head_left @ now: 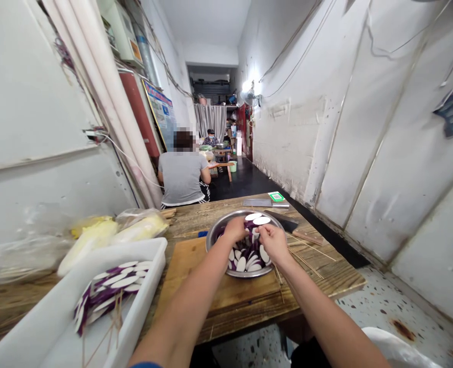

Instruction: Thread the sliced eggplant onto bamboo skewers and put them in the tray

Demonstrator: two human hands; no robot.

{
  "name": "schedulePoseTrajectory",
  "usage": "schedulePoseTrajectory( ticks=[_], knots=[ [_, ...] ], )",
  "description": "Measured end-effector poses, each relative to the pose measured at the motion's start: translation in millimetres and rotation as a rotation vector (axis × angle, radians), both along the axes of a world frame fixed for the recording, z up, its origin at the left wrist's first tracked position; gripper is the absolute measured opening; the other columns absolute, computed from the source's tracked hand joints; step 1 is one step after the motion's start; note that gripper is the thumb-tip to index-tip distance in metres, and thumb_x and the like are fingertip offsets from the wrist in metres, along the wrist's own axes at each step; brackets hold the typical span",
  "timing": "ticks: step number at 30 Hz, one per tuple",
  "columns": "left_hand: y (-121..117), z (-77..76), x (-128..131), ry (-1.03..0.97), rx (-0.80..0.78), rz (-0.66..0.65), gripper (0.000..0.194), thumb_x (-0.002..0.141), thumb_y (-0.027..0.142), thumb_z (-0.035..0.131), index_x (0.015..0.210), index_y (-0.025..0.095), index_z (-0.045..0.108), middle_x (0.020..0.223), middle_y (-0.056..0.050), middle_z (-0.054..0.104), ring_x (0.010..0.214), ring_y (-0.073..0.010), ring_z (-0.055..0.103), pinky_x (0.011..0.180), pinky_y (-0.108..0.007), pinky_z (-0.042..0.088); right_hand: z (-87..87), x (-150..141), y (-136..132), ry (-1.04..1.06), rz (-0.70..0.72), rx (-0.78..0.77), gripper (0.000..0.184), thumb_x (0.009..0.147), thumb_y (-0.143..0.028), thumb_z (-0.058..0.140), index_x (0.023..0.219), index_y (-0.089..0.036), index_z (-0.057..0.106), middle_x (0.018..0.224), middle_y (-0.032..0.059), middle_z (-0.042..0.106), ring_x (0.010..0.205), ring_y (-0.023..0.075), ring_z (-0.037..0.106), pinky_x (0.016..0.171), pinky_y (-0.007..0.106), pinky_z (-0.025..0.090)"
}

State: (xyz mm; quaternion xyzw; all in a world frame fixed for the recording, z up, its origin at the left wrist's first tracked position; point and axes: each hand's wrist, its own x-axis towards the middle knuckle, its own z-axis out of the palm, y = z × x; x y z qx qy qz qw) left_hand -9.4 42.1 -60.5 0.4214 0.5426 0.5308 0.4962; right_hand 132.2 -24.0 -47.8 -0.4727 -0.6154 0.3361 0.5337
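A metal bowl [211, 236] full of purple-skinned white eggplant slices [245, 259] sits partly on a wooden cutting board [188, 268]. Over its far side my left hand [236, 229] is closed at the left end of a few raised eggplant slices [254, 216]; its fingertips are partly hidden. My right hand [273, 244] pinches at the lower right edge of these slices, thumb and forefinger together. Whether a stick runs through them I cannot make out. On the left, a white plastic tray [159, 266] holds skewered eggplant slices [115, 283], their thin sticks pointing towards me.
Loose bamboo skewers [307, 263] and a cleaver [284, 221] lie right of the bowl. Another knife [257, 203] and a green code card [276, 197] are at the table's far edge. Plastic bags [138, 225] lie behind the tray. A person in grey [182, 176] sits beyond.
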Motion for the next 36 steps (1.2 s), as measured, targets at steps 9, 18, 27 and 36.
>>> schedulePoseTrajectory(
  ticks=[9,18,27,36],
  knots=[
    [0,23.9,1,-0.178,-0.105,0.148,0.01,0.07,0.005,0.061,0.075,0.013,0.06,0.053,-0.002,0.059,0.043,-0.0116,0.056,0.049,-0.021,0.046,-0.4,0,0,-0.01,0.043,-0.02,0.028,0.075,-0.033,0.043,0.07,-0.013,0.062,0.043,-0.0037,0.046,0.038,0.0081,0.036,0.038,0.019,0.025],
    [6,32.1,-13,-0.698,-0.275,0.173,0.016,0.084,0.009,0.044,0.096,0.005,0.054,0.07,-0.012,0.063,0.061,-0.0167,0.064,0.058,-0.026,0.054,0.8,-2,-3,-0.202,0.162,0.035,0.025,0.073,-0.024,0.043,0.063,-0.015,0.063,0.045,-0.0022,0.049,0.043,0.0104,0.042,0.044,0.021,0.029],
    [5,36.1,-14,-0.792,-0.238,0.207,0.014,0.085,0.007,0.044,0.097,0.007,0.052,0.078,-0.013,0.063,0.073,-0.0178,0.065,0.061,-0.026,0.055,1.8,-2,-1,-0.29,0.185,0.047,0.025,0.072,-0.019,0.044,0.059,-0.017,0.066,0.044,-0.0011,0.05,0.046,0.0121,0.046,0.046,0.022,0.031],
    [8,32.5,-14,-0.814,-0.226,0.195,0.011,0.084,0.006,0.045,0.092,0.007,0.054,0.077,-0.012,0.063,0.072,-0.0172,0.065,0.062,-0.026,0.055,0.1,-2,0,-0.306,0.152,0.026,0.026,0.073,-0.021,0.044,0.06,-0.016,0.066,0.043,-0.0014,0.049,0.044,0.0111,0.043,0.047,0.022,0.03]
  ],
)
